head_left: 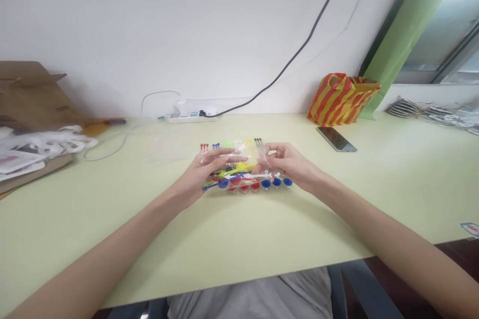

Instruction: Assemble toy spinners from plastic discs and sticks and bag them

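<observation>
Head view: your left hand and right hand grip clear bag at opposite ends, likely steadying it.

Phone before bag, pieces seemingly in wrapper

It looks like an indoor workspace, perhaps an office or small workroom: a pale green table stands against a plain white wall, with a power strip along its back edge, an opened cardboard box at far left, and a window at upper right.
</observation>
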A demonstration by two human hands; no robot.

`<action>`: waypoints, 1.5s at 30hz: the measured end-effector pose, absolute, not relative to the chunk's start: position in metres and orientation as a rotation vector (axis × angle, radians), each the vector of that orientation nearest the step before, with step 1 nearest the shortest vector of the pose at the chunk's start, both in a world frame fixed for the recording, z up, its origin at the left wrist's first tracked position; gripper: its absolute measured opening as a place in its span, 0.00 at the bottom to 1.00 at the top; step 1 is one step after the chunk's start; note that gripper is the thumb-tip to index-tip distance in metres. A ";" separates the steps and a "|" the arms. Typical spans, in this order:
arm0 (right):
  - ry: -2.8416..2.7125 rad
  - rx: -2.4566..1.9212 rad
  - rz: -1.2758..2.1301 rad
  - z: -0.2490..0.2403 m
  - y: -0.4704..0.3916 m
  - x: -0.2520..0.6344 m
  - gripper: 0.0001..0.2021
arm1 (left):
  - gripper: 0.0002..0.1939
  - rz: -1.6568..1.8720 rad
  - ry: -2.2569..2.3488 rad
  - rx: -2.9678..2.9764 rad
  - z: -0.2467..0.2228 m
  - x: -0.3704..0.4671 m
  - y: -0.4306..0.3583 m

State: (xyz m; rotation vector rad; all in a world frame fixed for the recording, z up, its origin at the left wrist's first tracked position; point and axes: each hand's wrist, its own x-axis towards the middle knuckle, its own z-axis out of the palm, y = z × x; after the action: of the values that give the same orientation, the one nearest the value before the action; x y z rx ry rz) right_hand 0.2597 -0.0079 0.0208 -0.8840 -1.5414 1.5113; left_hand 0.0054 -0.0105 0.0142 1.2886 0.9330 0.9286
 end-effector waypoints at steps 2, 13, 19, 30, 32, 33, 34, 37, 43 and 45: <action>-1.576 -0.876 1.550 0.020 -0.008 0.260 0.19 | 0.20 0.925 0.924 1.284 0.015 0.006 -0.011; -1.622 -0.924 1.430 0.016 -0.006 0.260 0.19 | 0.26 0.829 0.890 1.333 0.020 0.006 -0.011; -1.529 -0.912 1.316 0.019 -0.006 0.260 0.24 | 0.29 0.949 0.890 1.343 0.019 0.007 -0.011; -1.786 -0.851 1.028 0.023 -0.007 0.259 0.15 | 0.30 1.007 0.908 1.230 0.025 0.007 -0.011; -1.742 -0.872 1.048 0.021 -0.006 0.259 0.14 | 0.29 0.963 0.846 1.265 0.025 0.007 -0.012; -1.695 -0.875 1.076 0.021 -0.006 0.258 0.14 | 0.28 0.947 0.818 1.280 0.024 0.006 -0.012; -1.643 -0.872 1.109 0.022 -0.006 0.258 0.15 | 0.28 0.935 0.794 1.292 0.024 0.006 -0.012; -1.517 -0.857 1.165 0.024 -0.007 0.259 0.16 | 0.30 0.902 0.733 1.312 0.023 0.006 -0.012; -1.427 -0.829 1.124 0.025 -0.006 0.260 0.19 | 0.29 0.797 0.667 1.251 0.024 0.006 -0.015; -1.416 -0.805 1.112 0.026 -0.006 0.260 0.19 | 0.28 0.784 0.638 1.210 0.024 0.005 -0.015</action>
State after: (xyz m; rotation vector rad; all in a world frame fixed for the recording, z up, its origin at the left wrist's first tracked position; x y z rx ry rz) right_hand 0.2603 -0.0061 0.0257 -0.8045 -1.4158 1.1117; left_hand 0.0051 -0.0147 0.0241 1.2101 0.6376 0.7839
